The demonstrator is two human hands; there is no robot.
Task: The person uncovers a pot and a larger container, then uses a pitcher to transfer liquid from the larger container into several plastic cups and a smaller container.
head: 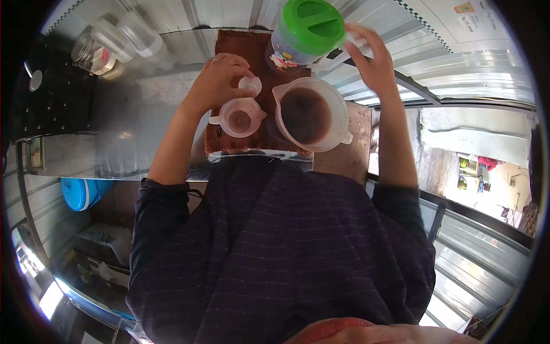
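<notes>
My left hand [225, 77] pinches a small white cup [250, 85] between thumb and fingers. Just below it stands a small translucent measuring jug [239, 118] with a little brown liquid inside, its handle to the left. A larger translucent plastic jug [339, 109] on the right holds dark brown liquid. Behind the jugs is a flowered plastic pitcher [283, 53] with a green lid [311, 23]. My right hand [371, 58], slightly blurred, has its fingers apart at the lid's right edge; whether they touch is unclear.
A reddish-brown cloth [240, 47] lies under the jugs on a metal counter [142, 120]. Stacked clear plastic cups [139, 34] and a clear jar [88, 53] stand at the back left. A blue cooler [79, 193] is below left. A metal frame [412, 88] runs along the right.
</notes>
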